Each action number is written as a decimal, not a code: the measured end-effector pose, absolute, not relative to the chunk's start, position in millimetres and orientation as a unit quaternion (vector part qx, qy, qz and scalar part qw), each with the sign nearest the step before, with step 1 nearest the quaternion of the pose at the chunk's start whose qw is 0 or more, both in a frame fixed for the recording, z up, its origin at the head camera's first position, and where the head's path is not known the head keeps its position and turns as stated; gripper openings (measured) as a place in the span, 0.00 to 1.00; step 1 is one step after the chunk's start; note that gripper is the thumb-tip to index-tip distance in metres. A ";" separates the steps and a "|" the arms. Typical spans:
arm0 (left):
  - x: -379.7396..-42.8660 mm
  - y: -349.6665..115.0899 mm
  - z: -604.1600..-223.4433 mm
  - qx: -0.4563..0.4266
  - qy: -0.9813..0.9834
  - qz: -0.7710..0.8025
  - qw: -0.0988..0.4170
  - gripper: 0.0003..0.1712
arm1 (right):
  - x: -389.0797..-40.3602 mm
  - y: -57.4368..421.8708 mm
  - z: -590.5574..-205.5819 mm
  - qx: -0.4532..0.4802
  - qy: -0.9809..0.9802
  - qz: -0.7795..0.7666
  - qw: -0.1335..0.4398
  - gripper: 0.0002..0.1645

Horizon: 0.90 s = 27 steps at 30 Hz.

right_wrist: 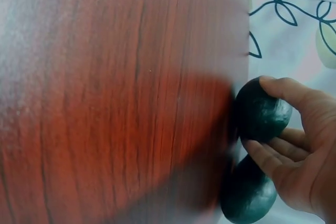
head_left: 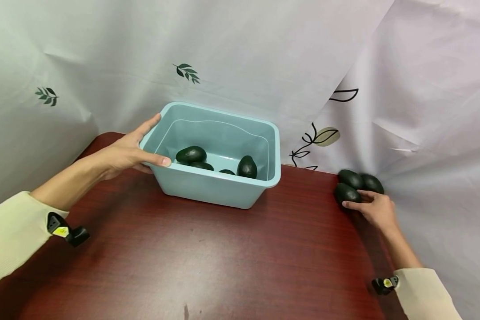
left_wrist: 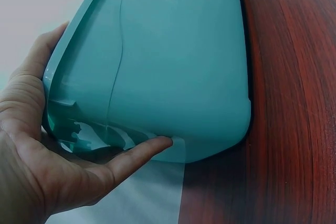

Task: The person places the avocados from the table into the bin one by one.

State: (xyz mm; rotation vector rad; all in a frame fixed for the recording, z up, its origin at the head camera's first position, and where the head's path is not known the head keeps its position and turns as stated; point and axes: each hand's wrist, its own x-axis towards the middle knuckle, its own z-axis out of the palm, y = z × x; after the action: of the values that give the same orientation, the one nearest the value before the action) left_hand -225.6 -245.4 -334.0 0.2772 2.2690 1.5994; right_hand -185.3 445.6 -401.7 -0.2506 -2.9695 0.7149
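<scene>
At its left end, a light blue plastic bin (head_left: 208, 189) is gripped by my left hand (head_left: 124, 153), thumb on the front rim and another finger along the side rim. The left wrist view shows this hand (left_wrist: 68, 166) against the bin's outer wall (left_wrist: 178, 66). Several dark green avocados (head_left: 191, 155) lie inside, some partly hidden by the front wall. Off to the right, my right hand (head_left: 379, 210) holds an avocado (head_left: 346, 194) between thumb and fingers. Two more avocados (head_left: 350, 178) sit right behind it; in the right wrist view one (right_wrist: 248, 190) shows below the held avocado (right_wrist: 262, 111).
The bin stands on a reddish-brown wooden table (head_left: 208, 253), near its back edge. White cloth (head_left: 240, 53) with leaf prints hangs behind and along the right side, close to the avocados there. Small black cameras (head_left: 66, 230) are worn at both sleeves.
</scene>
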 end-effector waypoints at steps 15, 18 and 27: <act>-225.6 -244.1 -332.0 0.100 0.798 0.568 0.176 0.76 | -189.9 429.7 -396.7 -0.068 -0.966 0.239 0.067 0.50; -225.0 -244.5 -331.4 0.101 0.799 0.567 0.174 0.76 | -192.9 425.4 -394.3 -0.061 -0.966 0.242 0.069 0.51; -223.5 -244.4 -331.0 0.098 0.802 0.563 0.172 0.76 | -203.1 407.4 -383.5 -0.042 -0.962 0.254 0.086 0.48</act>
State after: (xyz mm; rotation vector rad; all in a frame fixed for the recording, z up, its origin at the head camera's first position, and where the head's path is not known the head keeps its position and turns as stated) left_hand -223.5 -244.4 -331.0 0.2793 2.2771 1.5988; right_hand -203.1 407.4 -383.5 -0.1241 -2.8690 0.7586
